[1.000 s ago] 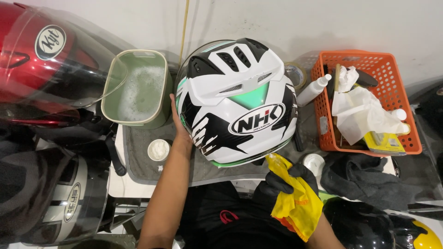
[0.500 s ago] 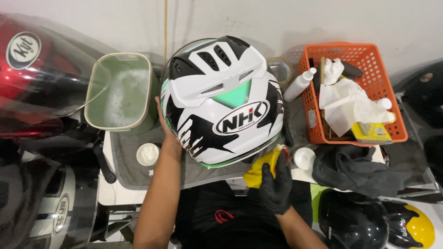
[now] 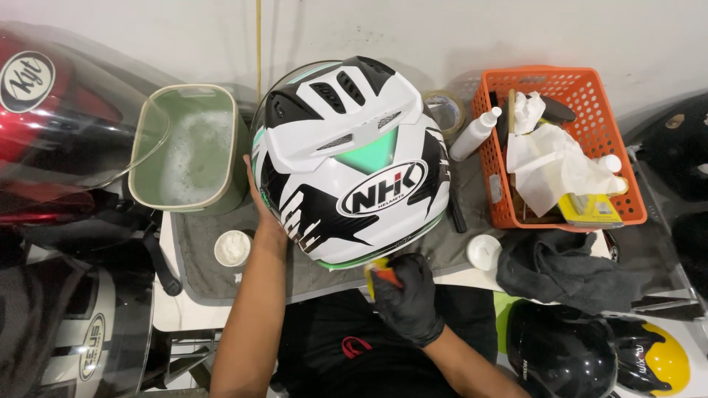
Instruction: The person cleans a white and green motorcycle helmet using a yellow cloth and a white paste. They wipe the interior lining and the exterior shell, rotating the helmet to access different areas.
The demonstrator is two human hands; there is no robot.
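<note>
Head view. My left hand point(image 3: 259, 203) lies flat against the side of the helmet point(image 3: 352, 158), apparently to steady it upright on the grey mat point(image 3: 206, 250). My gloved right hand point(image 3: 410, 295) is clenched around a yellow cloth point(image 3: 380, 271), pressed to the helmet's lower rim. A tub point(image 3: 188, 151) of soapy water stands just left; an orange basket point(image 3: 612, 147) stands right.

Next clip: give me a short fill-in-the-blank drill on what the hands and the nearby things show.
1. The left hand rests bare against the side of the white, black and green ____.
2. The right hand wears a ____ glove and grips a yellow cloth.
3. The green tub holds ____ water.
4. The spray bottle leans on an ____ basket.

Missing words: helmet; black; soapy; orange
</note>
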